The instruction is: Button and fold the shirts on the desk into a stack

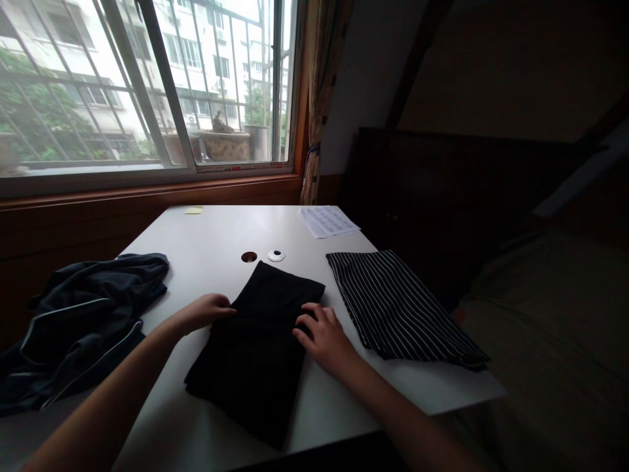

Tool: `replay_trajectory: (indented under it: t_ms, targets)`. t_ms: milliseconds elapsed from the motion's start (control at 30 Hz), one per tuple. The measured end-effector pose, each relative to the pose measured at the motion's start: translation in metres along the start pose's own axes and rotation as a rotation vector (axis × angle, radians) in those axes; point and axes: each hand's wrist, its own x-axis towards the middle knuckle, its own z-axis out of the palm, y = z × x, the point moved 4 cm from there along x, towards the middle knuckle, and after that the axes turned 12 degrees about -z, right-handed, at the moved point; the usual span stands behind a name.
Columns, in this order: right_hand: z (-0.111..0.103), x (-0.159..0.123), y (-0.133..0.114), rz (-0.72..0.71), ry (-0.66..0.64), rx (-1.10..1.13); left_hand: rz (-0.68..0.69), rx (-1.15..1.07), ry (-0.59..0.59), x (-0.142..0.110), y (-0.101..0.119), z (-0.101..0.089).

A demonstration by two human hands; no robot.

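Observation:
A black folded garment [255, 354] lies flat at an angle on the white table, its far end narrower than its near end. At its left edge is my left hand [209, 311], thumb and fingers closed together on the cloth. My right hand [322, 334] rests on the right edge with its fingers bent and apart, the fingertips touching the fabric. The exact kind of garment cannot be made out. Right of it lies a folded black cloth with white stripes [398, 305]. A dark crumpled garment with pale piping [88, 321] is heaped at the left.
The white table [211, 242] stands below a barred window [221, 98]. Behind the black garment are a cable hole [249, 257] and its loose round cover [276, 255]. Printed sheets [328, 221] lie at the far right, a yellow note [193, 210] at the far left.

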Motion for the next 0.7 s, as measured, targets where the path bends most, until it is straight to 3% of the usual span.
replay_trajectory:
  t_ms: [100,167,300,433,567,700]
  targets:
    - [0.007,0.013,0.008,0.104,0.076,0.061,-0.063,-0.060,-0.149,-0.025,-0.020,0.008]
    - [0.013,0.017,0.011,0.142,0.130,0.168,-0.072,-0.074,-0.185,-0.038,-0.026,0.011]
    - [0.024,0.012,0.014,0.200,0.191,0.420,-0.066,-0.039,-0.018,-0.051,-0.022,0.004]
    - [0.029,0.000,0.011,0.323,0.058,0.605,-0.071,-0.145,0.053,-0.055,-0.011,0.004]
    - [0.032,-0.008,0.007,0.453,-0.139,0.754,-0.147,-0.324,-0.012,-0.055,-0.008,0.010]
    - [0.028,-0.002,0.011,0.387,-0.046,0.666,-0.154,-0.508,-0.108,-0.057,-0.004,0.013]
